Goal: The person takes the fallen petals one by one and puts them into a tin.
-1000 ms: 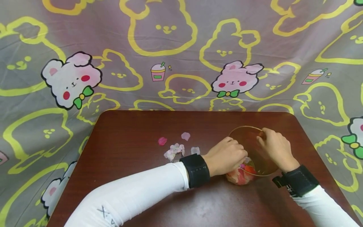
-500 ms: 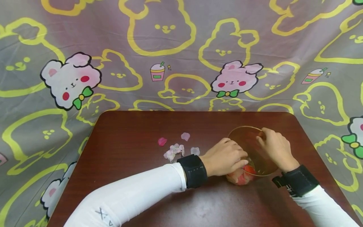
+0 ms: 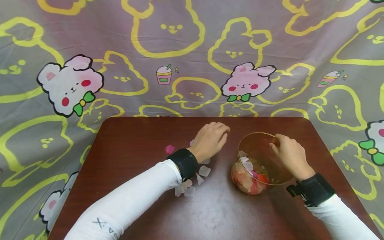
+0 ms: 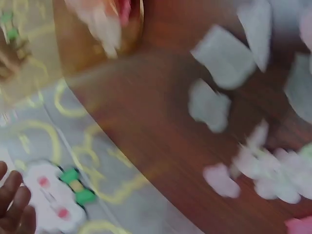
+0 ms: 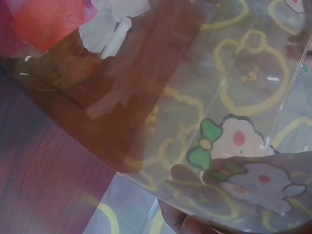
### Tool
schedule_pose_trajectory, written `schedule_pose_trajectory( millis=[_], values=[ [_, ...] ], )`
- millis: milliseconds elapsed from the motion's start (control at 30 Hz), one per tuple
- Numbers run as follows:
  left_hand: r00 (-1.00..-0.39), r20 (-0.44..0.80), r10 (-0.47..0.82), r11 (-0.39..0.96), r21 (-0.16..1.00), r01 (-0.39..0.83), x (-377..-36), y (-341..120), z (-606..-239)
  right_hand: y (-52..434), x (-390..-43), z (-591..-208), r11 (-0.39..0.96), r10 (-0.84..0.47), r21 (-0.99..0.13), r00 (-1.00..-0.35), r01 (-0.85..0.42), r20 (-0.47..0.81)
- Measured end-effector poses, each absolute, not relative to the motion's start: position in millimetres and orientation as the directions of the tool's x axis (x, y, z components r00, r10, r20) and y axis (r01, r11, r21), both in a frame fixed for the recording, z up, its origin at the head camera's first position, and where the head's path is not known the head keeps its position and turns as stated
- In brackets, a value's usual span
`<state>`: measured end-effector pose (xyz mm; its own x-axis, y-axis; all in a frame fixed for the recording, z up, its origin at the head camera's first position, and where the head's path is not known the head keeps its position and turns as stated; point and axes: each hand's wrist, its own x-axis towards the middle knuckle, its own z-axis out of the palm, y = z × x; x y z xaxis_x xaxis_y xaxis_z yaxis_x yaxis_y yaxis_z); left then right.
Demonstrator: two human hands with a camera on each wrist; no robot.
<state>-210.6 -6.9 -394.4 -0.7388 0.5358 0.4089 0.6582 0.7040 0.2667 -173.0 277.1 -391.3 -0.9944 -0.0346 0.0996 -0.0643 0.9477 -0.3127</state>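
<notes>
A clear amber glass vase (image 3: 274, 160) lies tilted on the right of the table, its wide mouth facing up and toward me. My right hand (image 3: 289, 155) grips its rim at the upper right; in the right wrist view its fingers (image 5: 190, 224) show at the glass edge. Inside the vase are orange-red petals (image 3: 260, 176) and whitish petals (image 3: 247, 165). Left of the vase, my left hand (image 3: 210, 140) hovers over the table with fingers loosely bent and nothing in them. White petals (image 4: 226, 56) and a pale blossom cluster (image 4: 275, 168) lie below it.
A deep pink petal (image 3: 169, 149) lies left of my left hand, and more pale petals (image 3: 184, 189) lie beneath the left forearm. The brown table (image 3: 135, 136) ends at a patterned cloth backdrop (image 3: 195, 66).
My left hand has left the vase's mouth and moved left and away from me. Whitish petals now show inside the vase. The right hand keeps its grip on the rim.
</notes>
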Motion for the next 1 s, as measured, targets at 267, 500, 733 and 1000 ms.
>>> schedule_pose_trajectory(
  millis=[267,500,733,1000],
  values=[
    [-0.858,0.145,0.493,0.830,0.217,0.514,-239.4,-46.6,-422.4,275.2,-172.7,-389.7,0.946,-0.036,-0.316,-0.994,-0.067,0.101],
    [-0.886,-0.040,0.461,0.884,0.104,0.455,-241.5,-65.0,-446.4,275.0,-173.7,-388.9,0.948,-0.036,-0.313,-0.995,-0.065,0.098],
    [-0.875,-0.225,0.428,0.904,0.085,0.420,-234.5,-68.8,-455.9,275.3,-173.8,-389.2,0.946,-0.040,-0.318,-0.994,-0.070,0.101],
    [-0.885,-0.230,0.406,0.912,0.043,0.408,-233.4,-69.4,-462.1,277.5,-173.6,-390.3,0.947,-0.033,-0.317,-0.995,-0.060,0.090]
  ],
)
